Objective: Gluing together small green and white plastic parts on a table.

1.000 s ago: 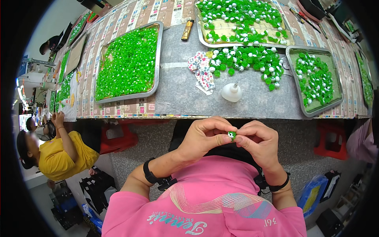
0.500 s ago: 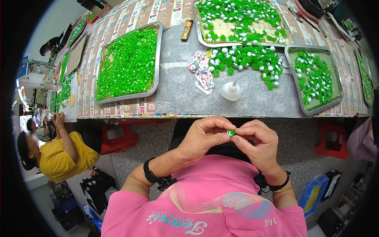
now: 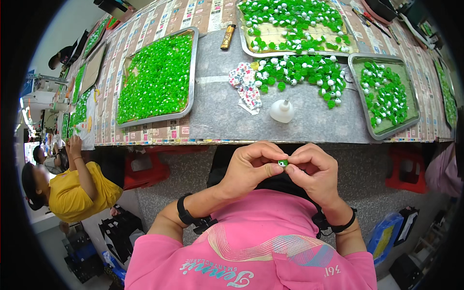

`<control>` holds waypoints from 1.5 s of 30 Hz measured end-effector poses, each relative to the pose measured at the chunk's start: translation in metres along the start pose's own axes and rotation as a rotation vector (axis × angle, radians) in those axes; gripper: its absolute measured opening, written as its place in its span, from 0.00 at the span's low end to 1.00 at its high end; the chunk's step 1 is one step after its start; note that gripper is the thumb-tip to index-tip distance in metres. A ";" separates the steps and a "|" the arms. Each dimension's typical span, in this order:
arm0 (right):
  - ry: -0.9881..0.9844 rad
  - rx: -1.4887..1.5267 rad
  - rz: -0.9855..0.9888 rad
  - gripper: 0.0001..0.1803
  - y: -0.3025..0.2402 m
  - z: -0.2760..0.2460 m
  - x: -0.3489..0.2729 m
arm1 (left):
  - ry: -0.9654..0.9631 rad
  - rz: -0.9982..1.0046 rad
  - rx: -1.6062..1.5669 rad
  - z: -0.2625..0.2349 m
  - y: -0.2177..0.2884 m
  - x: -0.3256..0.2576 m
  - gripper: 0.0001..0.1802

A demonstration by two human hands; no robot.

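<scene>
Between my fingertips is a small green-and-white eyeball bead with a dark pupil. My left hand pinches it from one side with thumb and forefinger. From the other side my right hand closes on it too, its fingertips covering part of the bead. Both hands are held in front of my pink shirt, just off the table's near edge. Beyond them on the table stands a white squeeze bottle with a thin metal tip. A loose pile of similar green-and-white pieces lies behind the bottle.
A metal tray of small green pieces is at left. Another tray stands at right, a larger one at the back. A floral cloth and a lighter lie between. A person in yellow works at left.
The bead has turned slightly between my fingertips, and its pupil shows at a different angle. My hands have hardly shifted.
</scene>
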State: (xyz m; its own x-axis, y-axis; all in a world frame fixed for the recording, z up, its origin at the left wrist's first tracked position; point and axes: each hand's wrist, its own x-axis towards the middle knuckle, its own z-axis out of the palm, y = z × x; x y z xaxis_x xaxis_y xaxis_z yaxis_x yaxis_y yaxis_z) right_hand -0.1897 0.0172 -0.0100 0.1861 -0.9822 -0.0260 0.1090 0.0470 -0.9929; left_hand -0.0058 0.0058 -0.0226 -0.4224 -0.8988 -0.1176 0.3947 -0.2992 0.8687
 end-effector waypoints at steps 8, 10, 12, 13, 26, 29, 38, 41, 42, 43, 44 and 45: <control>0.005 0.129 0.088 0.06 0.003 -0.001 0.002 | 0.023 -0.062 -0.035 0.001 0.001 0.004 0.10; 0.000 0.150 0.115 0.06 0.001 -0.001 0.003 | 0.029 -0.128 -0.154 0.002 0.001 0.003 0.11; -0.010 0.150 0.126 0.05 0.000 -0.002 0.002 | 0.024 -0.191 -0.258 0.002 0.002 0.002 0.11; -0.006 0.116 0.118 0.05 0.000 -0.001 0.002 | 0.016 -0.221 -0.303 0.001 0.002 0.001 0.12; 0.009 -0.093 -0.013 0.06 -0.005 0.002 0.000 | -0.073 -0.402 -0.578 -0.005 0.005 0.001 0.12; 0.058 -0.101 -0.036 0.07 -0.006 0.005 0.000 | -0.094 -0.465 -0.662 -0.006 0.005 0.000 0.11; -0.138 -0.361 -0.167 0.14 -0.010 -0.001 0.006 | -0.179 -0.600 -0.711 -0.010 0.005 0.002 0.14; -0.185 -0.388 -0.227 0.15 -0.008 -0.007 0.009 | -0.171 -0.626 -0.707 -0.014 0.001 -0.002 0.18; -0.186 -0.390 -0.240 0.15 -0.007 -0.008 0.009 | -0.168 -0.629 -0.702 -0.015 0.002 -0.002 0.18; -0.175 -0.375 -0.204 0.14 -0.008 -0.008 0.008 | -0.165 -0.632 -0.698 -0.014 0.002 -0.002 0.18; -0.165 -0.360 -0.169 0.14 -0.009 -0.007 0.007 | -0.161 -0.636 -0.694 -0.014 0.003 -0.002 0.17; -0.154 -0.345 -0.133 0.13 -0.010 -0.006 0.005 | -0.163 -0.638 -0.697 -0.014 0.004 -0.002 0.17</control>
State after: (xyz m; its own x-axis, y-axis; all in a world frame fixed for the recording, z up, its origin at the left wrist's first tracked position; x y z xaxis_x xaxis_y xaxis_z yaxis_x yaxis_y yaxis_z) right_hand -0.1953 0.0106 -0.0012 0.3396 -0.9355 0.0973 -0.1878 -0.1689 -0.9676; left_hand 0.0076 0.0019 -0.0257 -0.8135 -0.4602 -0.3555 0.4250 -0.8878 0.1766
